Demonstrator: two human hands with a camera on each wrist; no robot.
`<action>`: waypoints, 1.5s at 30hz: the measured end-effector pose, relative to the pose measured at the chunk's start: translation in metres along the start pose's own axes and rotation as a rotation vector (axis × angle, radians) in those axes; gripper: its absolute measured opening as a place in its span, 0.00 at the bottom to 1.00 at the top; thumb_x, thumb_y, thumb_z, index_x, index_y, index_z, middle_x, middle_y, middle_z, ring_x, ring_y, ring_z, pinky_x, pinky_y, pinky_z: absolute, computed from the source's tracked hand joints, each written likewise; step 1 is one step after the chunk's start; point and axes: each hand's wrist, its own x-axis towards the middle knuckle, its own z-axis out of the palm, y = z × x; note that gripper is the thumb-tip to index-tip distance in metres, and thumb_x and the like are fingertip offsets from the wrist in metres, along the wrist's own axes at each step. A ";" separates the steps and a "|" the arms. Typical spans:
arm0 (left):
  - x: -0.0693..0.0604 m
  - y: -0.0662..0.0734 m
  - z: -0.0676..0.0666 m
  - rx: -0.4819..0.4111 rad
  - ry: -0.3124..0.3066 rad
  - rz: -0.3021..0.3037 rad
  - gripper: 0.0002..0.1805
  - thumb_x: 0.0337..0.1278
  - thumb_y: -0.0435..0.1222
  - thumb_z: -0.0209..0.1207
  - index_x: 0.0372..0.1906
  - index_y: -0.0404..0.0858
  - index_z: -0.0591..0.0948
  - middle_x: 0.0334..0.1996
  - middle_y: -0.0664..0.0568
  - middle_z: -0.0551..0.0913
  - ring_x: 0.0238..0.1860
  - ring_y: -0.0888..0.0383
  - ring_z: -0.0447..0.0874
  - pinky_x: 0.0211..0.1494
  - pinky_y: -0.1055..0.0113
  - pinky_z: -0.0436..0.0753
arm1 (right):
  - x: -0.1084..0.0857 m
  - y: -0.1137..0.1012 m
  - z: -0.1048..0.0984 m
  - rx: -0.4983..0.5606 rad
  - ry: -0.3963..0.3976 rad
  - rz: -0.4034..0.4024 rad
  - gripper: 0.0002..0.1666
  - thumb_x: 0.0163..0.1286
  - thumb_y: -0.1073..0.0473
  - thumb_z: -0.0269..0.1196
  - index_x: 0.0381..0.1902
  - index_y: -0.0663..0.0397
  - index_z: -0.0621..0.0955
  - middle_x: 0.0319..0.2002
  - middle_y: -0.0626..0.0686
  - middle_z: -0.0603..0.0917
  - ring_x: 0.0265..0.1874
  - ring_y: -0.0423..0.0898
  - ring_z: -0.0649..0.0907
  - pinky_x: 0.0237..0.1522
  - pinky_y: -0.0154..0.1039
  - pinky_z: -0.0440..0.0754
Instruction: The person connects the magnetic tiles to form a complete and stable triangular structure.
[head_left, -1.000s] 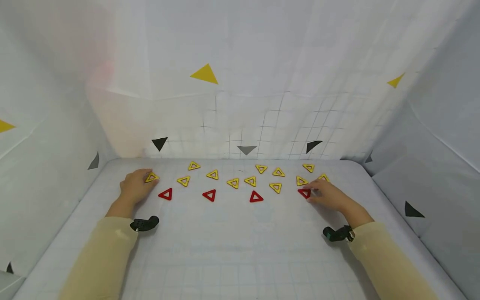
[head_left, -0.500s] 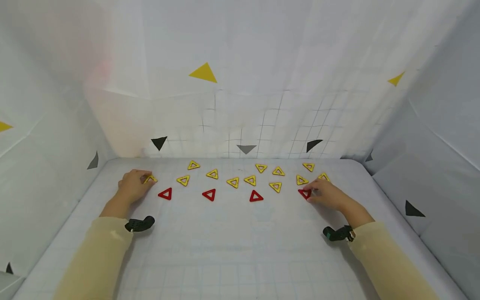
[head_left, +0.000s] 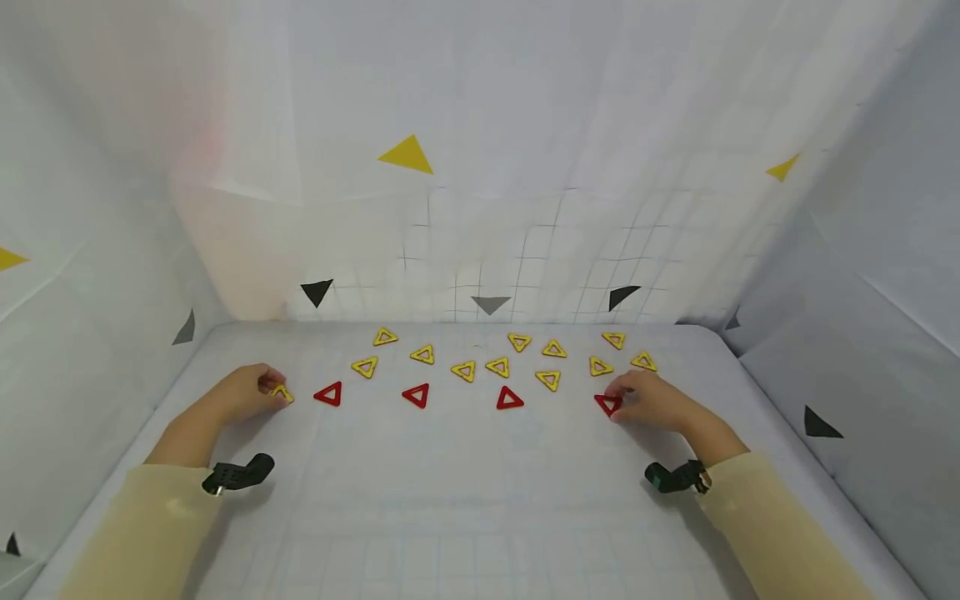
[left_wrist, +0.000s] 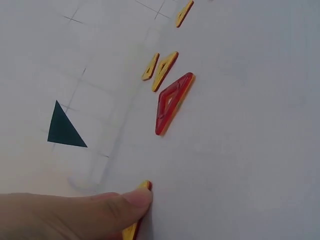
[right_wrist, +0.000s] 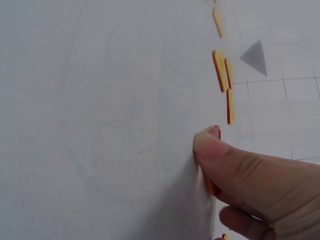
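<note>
My left hand (head_left: 243, 394) pinches a yellow triangular ring (head_left: 287, 395) at the left of the table. In the left wrist view the thumb lies on this yellow ring (left_wrist: 131, 231), whose side edge looks red. At the right, my right hand (head_left: 652, 402) holds a red triangular ring (head_left: 602, 403) between thumb and fingers; most of that red ring (right_wrist: 216, 189) is hidden behind the thumb in the right wrist view. Between the hands lie a left red ring (head_left: 340, 393), a middle red ring (head_left: 426, 396) and a right red ring (head_left: 510, 405), spaced in a row.
Several yellow triangular rings, among them one far ring (head_left: 386, 340) and one near my right hand (head_left: 599, 372), are scattered behind the red row. White sheets form a back wall (head_left: 480, 100) and side walls. Flat black, grey and yellow triangles mark the sheets.
My left hand has moved left and towards me, taking the yellow ring with it. The right hand stays nearly where it was, still holding the red ring.
</note>
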 end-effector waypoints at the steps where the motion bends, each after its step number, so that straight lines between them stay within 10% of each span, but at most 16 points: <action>1: -0.003 0.000 -0.001 -0.002 -0.004 0.001 0.24 0.55 0.35 0.70 0.52 0.26 0.76 0.42 0.40 0.79 0.45 0.44 0.76 0.50 0.50 0.77 | 0.000 -0.001 0.001 0.001 -0.004 0.005 0.21 0.56 0.58 0.77 0.48 0.54 0.85 0.41 0.47 0.83 0.44 0.49 0.78 0.56 0.56 0.76; 22: -0.049 0.004 0.006 -0.041 -0.089 0.129 0.22 0.47 0.34 0.75 0.46 0.31 0.80 0.40 0.48 0.80 0.42 0.52 0.78 0.44 0.59 0.78 | -0.009 -0.002 0.005 0.007 -0.024 0.016 0.18 0.58 0.54 0.76 0.44 0.49 0.84 0.35 0.45 0.83 0.37 0.45 0.79 0.45 0.47 0.78; 45: -0.058 0.064 0.052 -0.018 -0.136 0.187 0.20 0.45 0.36 0.77 0.43 0.39 0.81 0.36 0.54 0.79 0.40 0.55 0.75 0.45 0.60 0.77 | -0.017 -0.020 0.013 0.079 -0.055 -0.004 0.22 0.58 0.55 0.76 0.49 0.51 0.83 0.40 0.46 0.82 0.43 0.47 0.79 0.52 0.50 0.78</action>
